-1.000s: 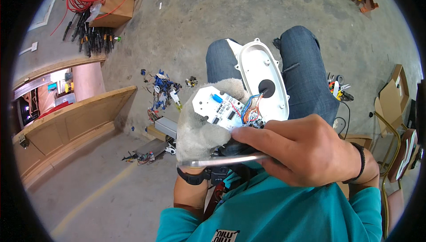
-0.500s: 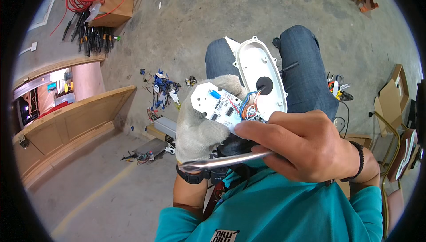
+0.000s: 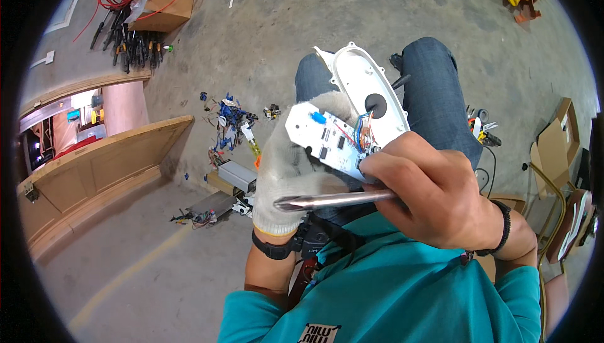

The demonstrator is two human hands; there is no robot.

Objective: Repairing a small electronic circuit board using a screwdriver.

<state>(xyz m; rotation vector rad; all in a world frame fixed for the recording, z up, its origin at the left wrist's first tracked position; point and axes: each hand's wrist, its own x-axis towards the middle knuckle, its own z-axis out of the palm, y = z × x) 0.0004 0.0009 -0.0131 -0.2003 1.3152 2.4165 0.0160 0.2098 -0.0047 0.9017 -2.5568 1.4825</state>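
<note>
My left hand, in a pale knit glove, curls behind and under a white circuit board with chips, a blue component and coloured wires at its right end. My right hand, bare, pinches the board's lower right edge while also gripping a steel screwdriver, whose shaft points left across the glove below the board. Just beyond the board, an open white oval housing rests on my jeans; the wires run to a dark disc inside it.
Loose electronic parts lie on the floor at left, near a wooden panel. A cardboard box with red cable stands at upper left. Tools, flattened cardboard and a bent brass tube are at right.
The board and both hands have moved up and to the right, and the screwdriver's shaft has risen. The gloved thumb has slipped down from the board's face. The housing sits slightly higher in view.
</note>
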